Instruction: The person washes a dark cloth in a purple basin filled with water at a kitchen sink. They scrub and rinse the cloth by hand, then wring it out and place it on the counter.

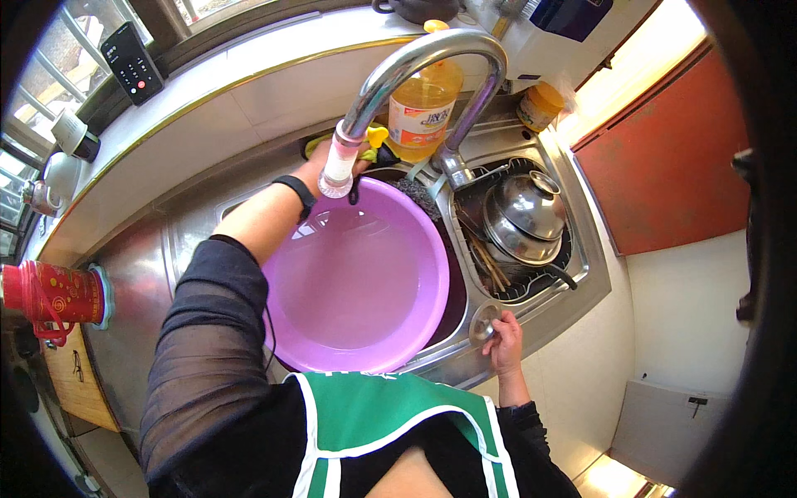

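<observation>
My left hand [317,164] reaches past the far rim of a purple plastic basin [439,267] to a yellow-green and dark cloth [314,147]. The tap's spray nozzle [339,163] partly hides its fingers, so I cannot tell how firmly they hold the cloth. Cloudy water fills much of the basin, which sits in the left sink bowl. Over the sink's front edge, my right hand [507,342] pinches a small round metal dish or lid [484,322]. A dark steel-wool scourer [418,194] lies by the basin's far right rim.
A curved chrome tap [429,46] arches over the basin. Behind it stands a bottle of yellow liquid [423,118]. Metal bowls [529,205] and chopsticks [489,264] fill a rack in the right sink bowl. A red thermos [65,292] and propped phone [132,65] are left.
</observation>
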